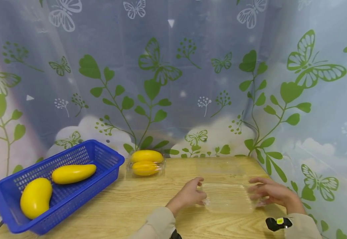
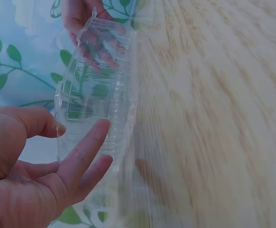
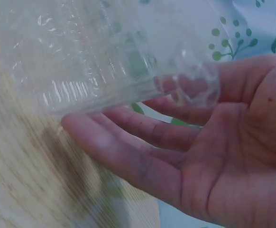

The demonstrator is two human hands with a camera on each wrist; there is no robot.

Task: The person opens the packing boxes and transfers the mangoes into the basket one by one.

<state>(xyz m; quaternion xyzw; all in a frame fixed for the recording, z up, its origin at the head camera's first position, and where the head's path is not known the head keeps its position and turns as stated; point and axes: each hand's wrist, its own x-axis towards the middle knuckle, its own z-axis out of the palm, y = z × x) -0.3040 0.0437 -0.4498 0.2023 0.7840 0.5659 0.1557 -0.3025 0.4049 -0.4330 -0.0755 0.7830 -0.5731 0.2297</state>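
Note:
A clear plastic clamshell box [image 1: 229, 198] stands on the wooden table in front of me, its transparent lid [image 1: 221, 166] folded back behind it. My left hand [image 1: 192, 193] is at the box's left end. In the left wrist view, the thumb tip reaches the rim and the extended fingers [image 2: 83, 154] lie along the outer wall. At the opposite end is my right hand [image 1: 273, 192]. Its fingers [image 3: 128, 152] are spread loosely beside the end wall, with a clear corner tab overlapping part of the hand in the right wrist view.
To the left sits a blue plastic basket [image 1: 101, 181] holding a yellow mango [image 1: 36, 198] and a longer yellow mango [image 1: 74, 174]. Another clear box with yellow fruit [image 1: 146, 162] stands near the back edge. A printed curtain [image 1: 173, 99] hangs behind and right of the table [image 1: 125, 209].

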